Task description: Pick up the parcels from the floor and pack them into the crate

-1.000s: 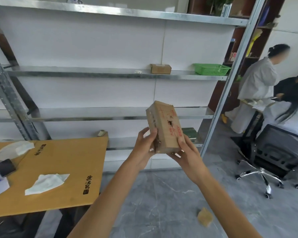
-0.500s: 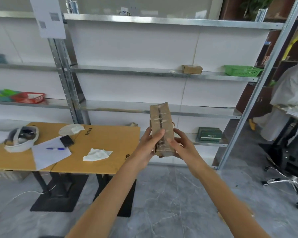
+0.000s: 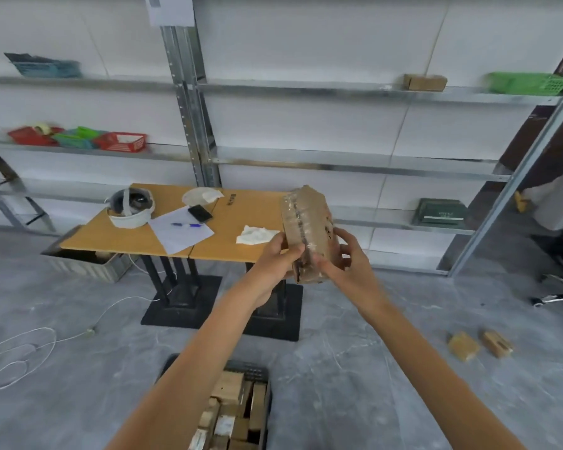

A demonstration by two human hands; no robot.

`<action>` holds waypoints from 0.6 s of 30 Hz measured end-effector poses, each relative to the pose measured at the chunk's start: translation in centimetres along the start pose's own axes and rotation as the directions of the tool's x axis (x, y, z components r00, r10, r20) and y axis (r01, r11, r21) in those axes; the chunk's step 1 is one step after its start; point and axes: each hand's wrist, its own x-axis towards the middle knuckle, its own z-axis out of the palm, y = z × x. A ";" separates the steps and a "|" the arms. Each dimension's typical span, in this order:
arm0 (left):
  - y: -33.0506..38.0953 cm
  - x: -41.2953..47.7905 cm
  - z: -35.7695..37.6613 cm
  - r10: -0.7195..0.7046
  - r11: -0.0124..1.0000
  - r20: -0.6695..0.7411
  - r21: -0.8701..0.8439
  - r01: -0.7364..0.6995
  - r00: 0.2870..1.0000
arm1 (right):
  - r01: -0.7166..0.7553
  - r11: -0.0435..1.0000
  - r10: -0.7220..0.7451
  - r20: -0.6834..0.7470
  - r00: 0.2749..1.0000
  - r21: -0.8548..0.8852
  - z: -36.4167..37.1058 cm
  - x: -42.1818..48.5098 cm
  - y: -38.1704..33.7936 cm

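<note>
Lower now, my view takes in the crate (image 3: 250, 371) below; left hand (image 3: 275, 258) and right hand (image 3: 351, 267) both grip the taped parcel (image 3: 309, 219), fingers curled round it.

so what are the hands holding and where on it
One taped brown parcel, held in both hands near its lower end: left hand on its left side, right hand on its right.

Nothing legible anywhere. Dark printed mark on the table (image 3: 247, 211), too blurred to read. Pale lettering on the green box (image 3: 441, 213) on the lower shelf, unreadable. Smeared print on the white sheet (image 3: 169, 9) fixed to the shelf upright. Illegible dark marks on the parcel (image 3: 309, 228).
</note>
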 end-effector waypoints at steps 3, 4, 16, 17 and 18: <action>-1.0 -0.2 -2.7 -0.040 0.999 0.004 -0.027 0.040 0.999 | -0.010 0.999 0.011 0.025 1.000 -0.042 2.6 -0.1 0.3; -1.1 -0.2 -3.6 -0.059 0.997 -0.016 -0.049 0.058 0.998 | -0.015 0.999 0.017 0.040 0.999 -0.052 3.4 0.1 0.4; -6.2 5.7 -16.3 -0.321 0.895 -0.288 -0.403 0.190 0.902 | -0.005 0.950 0.046 0.123 0.991 -0.312 15.3 6.9 5.0; -6.9 6.2 -17.2 -0.336 0.880 -0.297 -0.437 0.186 0.894 | -0.074 0.966 0.103 0.106 0.989 -0.249 16.3 7.4 5.6; -7.7 6.8 -18.2 -0.348 0.870 -0.309 -0.457 0.183 0.885 | -0.142 0.977 0.162 0.118 0.980 -0.159 17.4 8.0 6.4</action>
